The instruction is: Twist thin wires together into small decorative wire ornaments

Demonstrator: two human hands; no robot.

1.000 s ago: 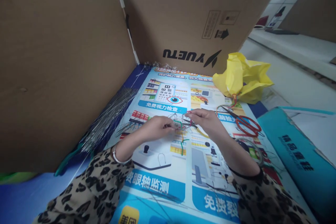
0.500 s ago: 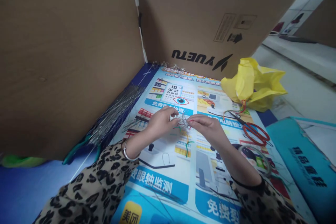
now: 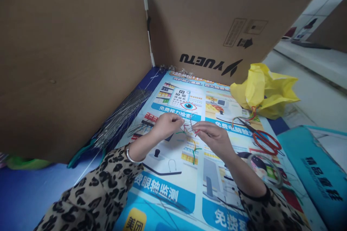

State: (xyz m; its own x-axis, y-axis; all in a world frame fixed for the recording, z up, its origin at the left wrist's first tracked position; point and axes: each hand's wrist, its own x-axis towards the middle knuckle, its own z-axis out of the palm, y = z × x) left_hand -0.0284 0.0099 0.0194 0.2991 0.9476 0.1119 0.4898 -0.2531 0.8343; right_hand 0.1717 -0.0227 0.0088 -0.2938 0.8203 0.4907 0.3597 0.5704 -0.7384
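My left hand (image 3: 168,126) is closed in a pinch, with its fingertips at the left side of a small piece of thin bent wire (image 3: 191,114). Facing it, my right hand (image 3: 214,136) pinches the same wire from the right, and a bit of red strand (image 3: 197,132) shows at its fingertips. Red and green ends stick out in the gap between both hands; the finer twists are too small to make out. Just below, an orange and green strand (image 3: 194,149) lies on the printed poster (image 3: 187,202). A bent wire pin (image 3: 172,165) rests under my left wrist.
Cardboard panels (image 3: 195,18) stand behind and at left. Along the left lies a bundle of straight wires (image 3: 121,119), beside teal-handled pliers (image 3: 81,153). At right are a yellow bag (image 3: 264,90), red-handled scissors (image 3: 267,142), a wire coil (image 3: 279,173) and a turquoise box (image 3: 311,173).
My fingertips have shifted slightly on the wire, and its thin end now stands up above my right fingers. The whole view has moved a little.
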